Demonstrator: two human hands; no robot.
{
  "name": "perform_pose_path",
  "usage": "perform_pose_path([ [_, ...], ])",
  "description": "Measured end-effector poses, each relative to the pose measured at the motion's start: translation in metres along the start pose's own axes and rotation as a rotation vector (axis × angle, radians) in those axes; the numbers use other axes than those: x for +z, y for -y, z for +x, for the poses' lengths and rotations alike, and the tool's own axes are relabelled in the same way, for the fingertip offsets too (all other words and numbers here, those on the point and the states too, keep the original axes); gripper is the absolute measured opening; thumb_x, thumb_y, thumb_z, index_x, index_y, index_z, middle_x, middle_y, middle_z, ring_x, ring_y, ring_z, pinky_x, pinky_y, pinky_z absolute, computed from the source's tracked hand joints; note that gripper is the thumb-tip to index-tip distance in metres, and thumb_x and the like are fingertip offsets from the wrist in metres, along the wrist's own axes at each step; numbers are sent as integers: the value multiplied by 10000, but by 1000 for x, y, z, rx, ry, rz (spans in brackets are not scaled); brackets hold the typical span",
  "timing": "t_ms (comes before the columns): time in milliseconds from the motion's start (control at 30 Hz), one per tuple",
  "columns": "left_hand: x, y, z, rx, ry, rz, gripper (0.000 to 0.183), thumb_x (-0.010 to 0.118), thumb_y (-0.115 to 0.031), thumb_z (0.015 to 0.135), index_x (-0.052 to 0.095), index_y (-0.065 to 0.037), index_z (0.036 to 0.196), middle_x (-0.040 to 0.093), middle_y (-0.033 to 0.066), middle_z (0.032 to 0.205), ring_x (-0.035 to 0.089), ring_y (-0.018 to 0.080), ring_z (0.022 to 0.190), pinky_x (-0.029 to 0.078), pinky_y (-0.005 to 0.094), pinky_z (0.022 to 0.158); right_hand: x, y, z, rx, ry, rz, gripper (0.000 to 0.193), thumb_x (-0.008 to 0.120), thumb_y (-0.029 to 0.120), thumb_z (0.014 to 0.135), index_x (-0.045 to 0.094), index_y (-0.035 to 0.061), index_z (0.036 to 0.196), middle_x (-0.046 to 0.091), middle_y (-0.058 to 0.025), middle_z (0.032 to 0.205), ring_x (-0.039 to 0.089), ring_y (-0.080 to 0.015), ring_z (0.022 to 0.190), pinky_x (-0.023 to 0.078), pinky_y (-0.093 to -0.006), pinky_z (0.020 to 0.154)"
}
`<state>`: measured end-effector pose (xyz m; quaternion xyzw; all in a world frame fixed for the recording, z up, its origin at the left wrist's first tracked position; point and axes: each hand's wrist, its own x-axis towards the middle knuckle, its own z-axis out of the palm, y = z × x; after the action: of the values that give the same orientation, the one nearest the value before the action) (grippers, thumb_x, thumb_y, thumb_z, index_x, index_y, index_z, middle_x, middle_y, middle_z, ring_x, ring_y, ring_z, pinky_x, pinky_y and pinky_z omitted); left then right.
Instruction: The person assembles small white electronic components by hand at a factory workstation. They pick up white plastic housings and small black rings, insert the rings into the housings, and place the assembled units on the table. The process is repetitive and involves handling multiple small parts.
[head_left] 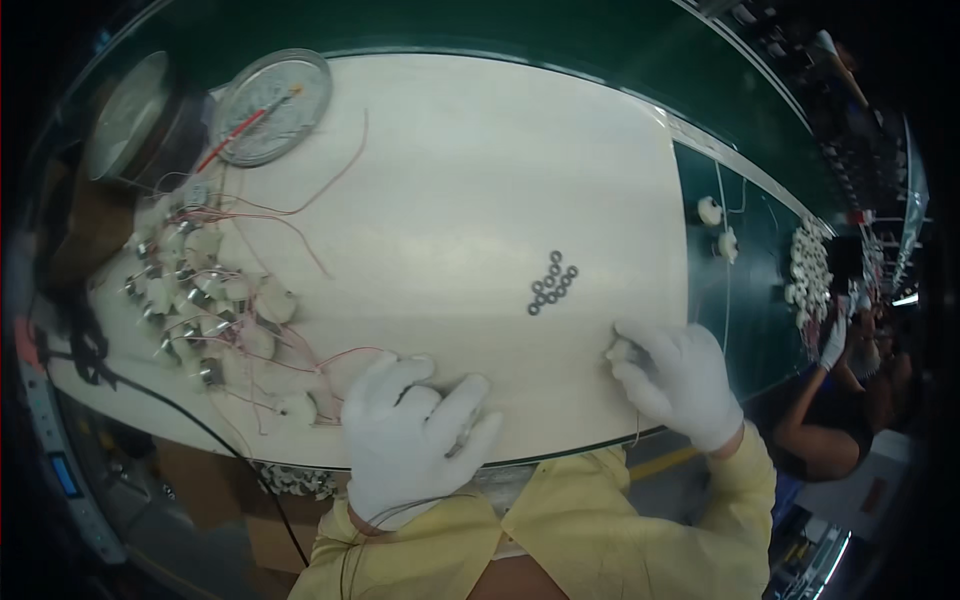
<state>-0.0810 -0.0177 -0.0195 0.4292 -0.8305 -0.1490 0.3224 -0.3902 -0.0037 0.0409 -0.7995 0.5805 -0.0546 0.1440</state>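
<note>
My left hand (412, 440), in a white glove, is near the front edge of the white work mat (450, 180). Its fingers are curled around a small silvery part (462, 437), mostly hidden by the glove. Farther right, my right hand (685, 385), also gloved, pinches a small whitish piece (622, 352) between thumb and forefinger. Between the hands and a little beyond them lies a cluster of several small dark rings (551, 284). A white part with thin red wires (298, 408) rests just left of my left hand.
White-and-silver wired parts (200, 300) are heaped at the left. Behind them stand a round clear dish (318, 90) with a red-handled tool (232, 140) and a clear tub (130, 120). Two white parts (710, 211) and a far pile (808, 270) sit on the green surface; another person's gloved hand (834, 343) works there.
</note>
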Motion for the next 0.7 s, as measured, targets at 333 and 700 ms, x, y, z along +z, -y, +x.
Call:
perform_pose_path([
  [333, 3, 9, -15, 14, -59, -44, 278, 796, -231, 727, 758, -118, 977, 433, 49, 741, 604, 302, 945, 516, 474, 707, -1, -17, 65, 282, 181, 766, 359, 574, 187, 1094, 648, -31, 1369, 743, -47, 1073, 658, -90, 898, 562, -245, 788],
  [700, 4, 5, -19, -68, -56, -33, 316, 760, -255, 692, 786, -165, 994, 427, 25, 715, 611, 291, 1006, 531, 515, 860, -9, -25, 88, -112, 153, 379, 381, 639, 220, 1042, 629, -21, 1337, 715, -44, 1008, 665, -187, 835, 544, -324, 782],
])
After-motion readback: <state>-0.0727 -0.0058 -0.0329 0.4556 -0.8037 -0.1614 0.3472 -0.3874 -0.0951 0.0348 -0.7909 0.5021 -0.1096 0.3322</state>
